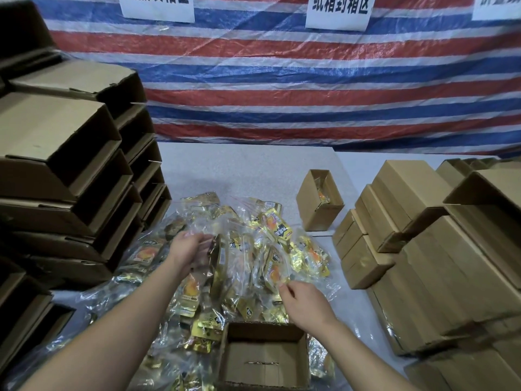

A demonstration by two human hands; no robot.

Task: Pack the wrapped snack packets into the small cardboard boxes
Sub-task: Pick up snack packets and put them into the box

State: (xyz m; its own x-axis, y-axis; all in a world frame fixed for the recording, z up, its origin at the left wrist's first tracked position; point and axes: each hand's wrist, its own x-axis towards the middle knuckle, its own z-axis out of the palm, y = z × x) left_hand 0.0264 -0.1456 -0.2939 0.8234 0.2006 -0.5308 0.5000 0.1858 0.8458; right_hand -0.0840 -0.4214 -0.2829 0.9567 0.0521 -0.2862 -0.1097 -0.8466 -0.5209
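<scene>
A heap of gold snack packets [270, 221] in clear wrap covers the middle of the table. My left hand [188, 247] grips several packets [217, 259] stood on edge at the heap's left side. My right hand [303, 301] pinches the lower edge of a wrapped packet [273, 270] at the heap's right side. An open small cardboard box [263, 358], with nothing in it, sits at the near edge below my right hand. A second open box [318, 200] stands further back on the right with a packet inside.
Open dark cardboard cartons [70, 176] are stacked high along the left. Closed small boxes [394, 210] are piled on the right. A red, white and blue striped tarp [310, 88] with paper signs hangs behind the grey table [239, 165].
</scene>
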